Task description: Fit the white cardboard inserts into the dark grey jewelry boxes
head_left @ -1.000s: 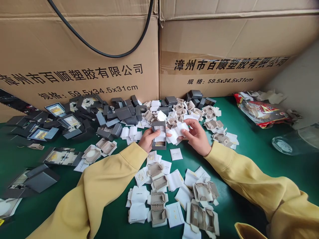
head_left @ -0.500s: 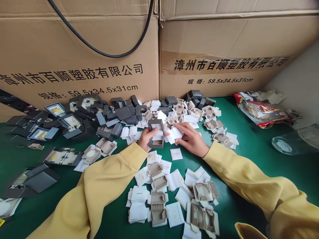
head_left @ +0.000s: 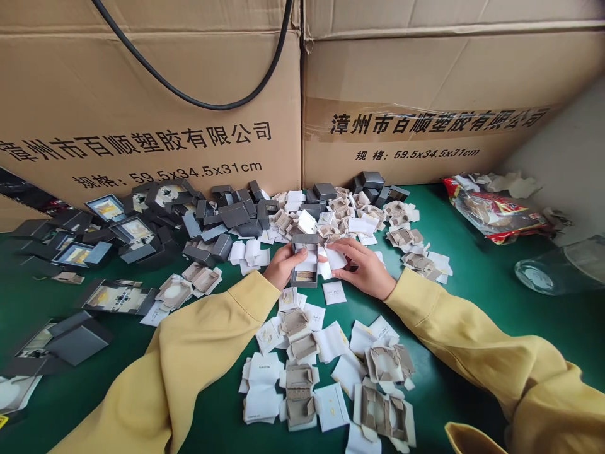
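My left hand [head_left: 284, 265] is closed around a small dark grey box [head_left: 306, 277], thumb lying across its front. A white piece lies inside the box, with a brownish strip showing at its lower end. To the right, my right hand [head_left: 362, 268] pinches a folded white paper piece [head_left: 335, 259] close beside the box. Some of its fingertips are hidden behind the paper. Just below lies a small white printed card [head_left: 334, 292] on the green table. Unfolded grey-brown card inserts [head_left: 299, 383] and white leaflets [head_left: 263, 369] lie between my forearms.
Dark grey boxes [head_left: 234, 215], some open, are heaped at the back left. More card inserts [head_left: 405, 237] lie behind my hands. Large cardboard cartons [head_left: 151, 82] stand along the back, with a black cable [head_left: 208, 104] hanging in front. A red snack bag [head_left: 496, 211] and clear plastic cup [head_left: 562, 268] are at right.
My left hand has moved the grey box slightly right and down, closer to my right hand. The white paper in my right hand has shifted against the box.
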`<state>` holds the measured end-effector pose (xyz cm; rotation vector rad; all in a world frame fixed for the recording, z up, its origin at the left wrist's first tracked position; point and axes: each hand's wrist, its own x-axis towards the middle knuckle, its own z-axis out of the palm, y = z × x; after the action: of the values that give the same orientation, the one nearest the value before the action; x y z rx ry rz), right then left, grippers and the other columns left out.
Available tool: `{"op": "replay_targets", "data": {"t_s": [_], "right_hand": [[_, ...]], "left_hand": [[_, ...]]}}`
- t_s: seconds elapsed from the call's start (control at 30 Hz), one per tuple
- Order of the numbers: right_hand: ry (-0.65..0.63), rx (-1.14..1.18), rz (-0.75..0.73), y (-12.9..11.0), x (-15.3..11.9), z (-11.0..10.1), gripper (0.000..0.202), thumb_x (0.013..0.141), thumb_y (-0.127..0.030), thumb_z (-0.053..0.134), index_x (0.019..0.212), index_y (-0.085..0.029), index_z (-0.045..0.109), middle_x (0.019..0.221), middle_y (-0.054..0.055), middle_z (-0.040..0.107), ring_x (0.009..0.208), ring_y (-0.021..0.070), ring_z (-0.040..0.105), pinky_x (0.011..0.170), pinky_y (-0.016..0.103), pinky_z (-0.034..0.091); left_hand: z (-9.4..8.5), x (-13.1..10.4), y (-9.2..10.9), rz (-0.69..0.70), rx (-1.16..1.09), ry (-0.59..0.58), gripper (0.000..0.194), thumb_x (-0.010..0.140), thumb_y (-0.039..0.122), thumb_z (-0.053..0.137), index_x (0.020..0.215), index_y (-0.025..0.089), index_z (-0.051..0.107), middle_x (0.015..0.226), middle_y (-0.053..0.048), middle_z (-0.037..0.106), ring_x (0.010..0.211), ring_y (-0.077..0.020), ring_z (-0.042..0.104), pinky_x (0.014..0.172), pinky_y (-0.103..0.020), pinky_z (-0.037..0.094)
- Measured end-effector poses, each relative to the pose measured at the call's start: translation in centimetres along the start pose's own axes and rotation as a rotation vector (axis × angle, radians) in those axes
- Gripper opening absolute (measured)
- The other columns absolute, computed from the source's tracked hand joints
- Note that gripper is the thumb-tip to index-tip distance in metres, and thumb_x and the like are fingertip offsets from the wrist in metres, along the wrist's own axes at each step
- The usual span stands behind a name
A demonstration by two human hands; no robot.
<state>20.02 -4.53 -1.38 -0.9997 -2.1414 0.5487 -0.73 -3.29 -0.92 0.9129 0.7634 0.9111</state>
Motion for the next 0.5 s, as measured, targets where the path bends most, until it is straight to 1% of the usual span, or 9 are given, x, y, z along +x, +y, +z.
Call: {"op": "replay_targets", "data": {"t_s": [0.2, 0.33, 0.4, 0.5], "right_hand": [[-0.006, 0.027, -0.027, 0.12, 0.00, -0.06, 0.047, 0.081, -0.041, 0.056, 0.125, -0.025, 0.047, 0.121, 0.011, 0.050, 0.111, 0.0253, 0.051, 0.076, 0.036, 0.055], [-0.038, 0.062, -0.036, 0.47, -0.03, -0.14, 0.052, 0.079, -0.042, 0.058, 0.127, -0.026, 0.046, 0.122, 0.010, 0.049, 0.114, 0.0250, 0.049, 0.078, 0.036, 0.055], [-0.041, 0.054, -0.057, 0.46, -0.01, -0.16, 0.052, 0.079, -0.042, 0.059, 0.126, -0.025, 0.046, 0.120, 0.010, 0.050, 0.113, 0.0244, 0.050, 0.083, 0.037, 0.053], [-0.030, 0.013, -0.108, 0.27, 0.00, -0.14, 0.051, 0.079, -0.039, 0.060, 0.126, -0.023, 0.046, 0.115, 0.011, 0.052, 0.108, 0.0228, 0.052, 0.091, 0.039, 0.047]], "left_hand": [[-0.04, 0.01, -0.13, 0.017, 0.003, 0.027, 0.043, 0.072, 0.034, 0.063, 0.106, 0.009, 0.059, 0.085, -0.012, 0.072, 0.077, -0.0244, 0.066, 0.068, -0.032, 0.048], [0.09, -0.01, 0.06, 0.027, -0.015, 0.029, 0.040, 0.071, 0.034, 0.064, 0.102, 0.009, 0.060, 0.080, -0.011, 0.072, 0.075, -0.0237, 0.066, 0.065, -0.030, 0.048], [0.08, -0.02, 0.12, 0.025, -0.023, 0.009, 0.039, 0.070, 0.035, 0.065, 0.099, 0.009, 0.061, 0.077, -0.011, 0.071, 0.075, -0.0241, 0.066, 0.064, -0.030, 0.048], [-0.08, -0.01, 0.07, -0.010, -0.026, -0.059, 0.038, 0.069, 0.036, 0.066, 0.095, 0.010, 0.061, 0.073, -0.011, 0.071, 0.074, -0.0247, 0.065, 0.067, -0.033, 0.048]]}}
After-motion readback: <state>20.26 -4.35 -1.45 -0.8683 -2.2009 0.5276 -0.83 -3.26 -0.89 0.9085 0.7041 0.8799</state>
